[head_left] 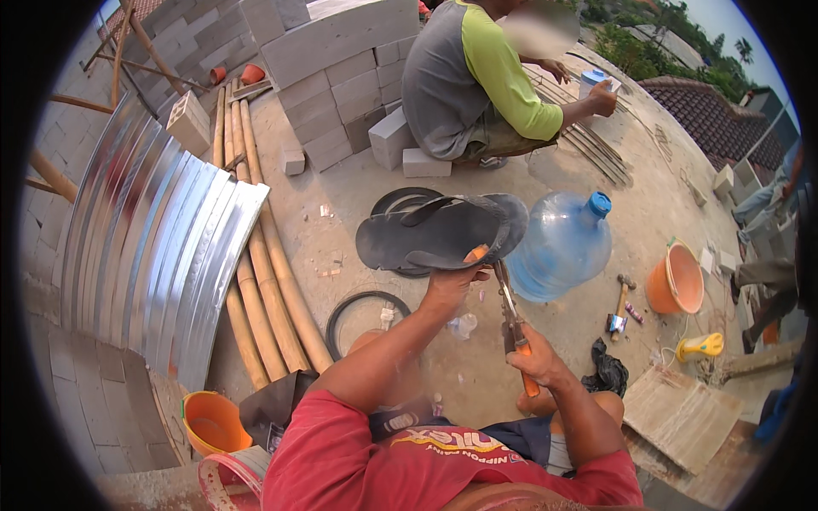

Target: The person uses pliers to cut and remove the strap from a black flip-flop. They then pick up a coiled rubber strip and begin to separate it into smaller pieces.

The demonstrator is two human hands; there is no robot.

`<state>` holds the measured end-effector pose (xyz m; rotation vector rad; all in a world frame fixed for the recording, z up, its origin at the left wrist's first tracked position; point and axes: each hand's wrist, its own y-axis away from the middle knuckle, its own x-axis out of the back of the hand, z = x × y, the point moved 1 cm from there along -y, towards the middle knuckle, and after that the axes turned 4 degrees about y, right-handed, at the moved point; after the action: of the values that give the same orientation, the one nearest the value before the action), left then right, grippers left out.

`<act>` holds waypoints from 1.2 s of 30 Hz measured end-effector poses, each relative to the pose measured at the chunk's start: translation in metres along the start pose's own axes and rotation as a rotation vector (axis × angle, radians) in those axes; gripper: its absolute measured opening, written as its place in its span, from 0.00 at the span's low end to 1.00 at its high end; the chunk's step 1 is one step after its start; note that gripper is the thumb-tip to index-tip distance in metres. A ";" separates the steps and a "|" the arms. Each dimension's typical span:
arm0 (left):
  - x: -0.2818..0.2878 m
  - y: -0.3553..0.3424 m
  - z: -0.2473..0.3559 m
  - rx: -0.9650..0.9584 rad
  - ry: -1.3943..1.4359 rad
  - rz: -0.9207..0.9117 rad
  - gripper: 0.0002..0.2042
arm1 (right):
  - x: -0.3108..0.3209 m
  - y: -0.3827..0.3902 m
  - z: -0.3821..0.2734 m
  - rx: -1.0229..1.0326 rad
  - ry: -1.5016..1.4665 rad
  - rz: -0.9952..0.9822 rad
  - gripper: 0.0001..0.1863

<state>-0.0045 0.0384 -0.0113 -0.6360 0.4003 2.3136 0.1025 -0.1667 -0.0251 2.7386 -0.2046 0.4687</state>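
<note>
The person's left hand (454,289) grips the lower edge of a black sandal-shaped piece (443,228), which is raised in front of the body, its broad face turned upward. The right hand (535,356) is closed around orange-handled snips (513,328), whose blades point up toward the lower right edge of that piece; contact between the two cannot be confirmed. In view just right of the piece, a clear blue water jug (558,247) stands on the concrete floor (558,336). A coil of black wire (366,295) lies near the left forearm. To the right are a hammer (620,307), an orange bucket (666,283) and a yellow tool (700,346). To the left, bamboo poles (274,298) run beside corrugated metal sheets (162,230). Beyond, a co-worker (452,81) in a grey shirt with lime sleeves squats beside grey blocks (354,89).
</note>
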 end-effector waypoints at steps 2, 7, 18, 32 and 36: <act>0.001 -0.001 -0.001 0.014 -0.019 0.011 0.12 | 0.000 0.001 -0.002 -0.004 0.011 0.001 0.40; -0.001 -0.002 0.002 0.017 -0.058 0.032 0.12 | 0.001 0.001 -0.004 -0.014 -0.003 0.007 0.40; 0.000 -0.001 0.001 -0.012 -0.058 0.036 0.13 | -0.007 -0.003 0.001 -0.029 -0.197 0.032 0.27; 0.010 -0.001 0.014 -0.012 -0.060 0.064 0.20 | -0.013 -0.015 -0.019 -0.008 -0.165 -0.001 0.30; 0.017 -0.001 0.019 -0.006 -0.064 0.079 0.21 | -0.018 -0.018 -0.022 0.007 -0.212 -0.018 0.28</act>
<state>-0.0214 0.0570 -0.0049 -0.5569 0.3949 2.4040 0.0828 -0.1403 -0.0172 2.7923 -0.2318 0.1740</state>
